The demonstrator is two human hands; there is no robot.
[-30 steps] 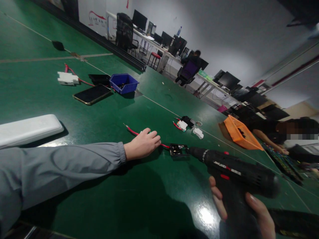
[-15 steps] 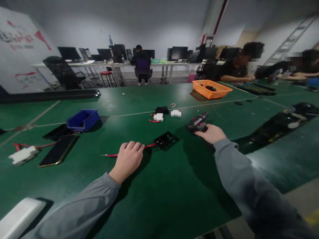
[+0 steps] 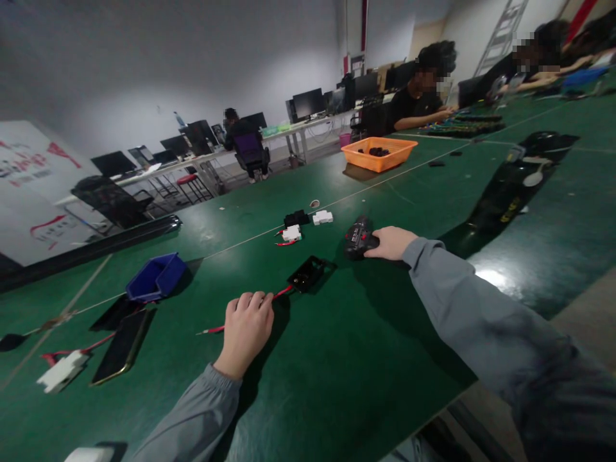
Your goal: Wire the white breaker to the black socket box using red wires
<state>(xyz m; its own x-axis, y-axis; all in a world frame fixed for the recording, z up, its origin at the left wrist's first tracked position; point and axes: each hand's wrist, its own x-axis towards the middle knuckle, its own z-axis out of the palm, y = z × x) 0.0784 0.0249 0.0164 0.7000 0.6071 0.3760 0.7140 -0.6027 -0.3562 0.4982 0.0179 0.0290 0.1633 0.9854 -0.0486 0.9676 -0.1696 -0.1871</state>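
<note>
My left hand [image 3: 249, 330] is closed around a red wire [image 3: 283, 292], whose bare end sticks out to the left. That wire runs into a small open black housing [image 3: 307, 274] lifted just off the table or resting near it; I cannot tell which. At the right, my right hand [image 3: 392, 244] grips a black cordless screwdriver [image 3: 359, 239] by its handle, its nose turned toward the back of the table. Beyond the housing lie a white block with red leads [image 3: 291, 233], a black block [image 3: 296, 219] and another white block [image 3: 322, 217].
On the left are a blue bin [image 3: 156, 278], a phone [image 3: 121, 346] and a white module [image 3: 63, 371]. An orange basket [image 3: 380, 154] with black parts stands at the back. A black plastic bag [image 3: 505, 192] lies right. A co-worker [image 3: 419, 90] sits across the green table.
The view has tilted and shifted. The screwdriver has turned, its nose now pointing more straight away from me. My left hand still holds the red wire.
</note>
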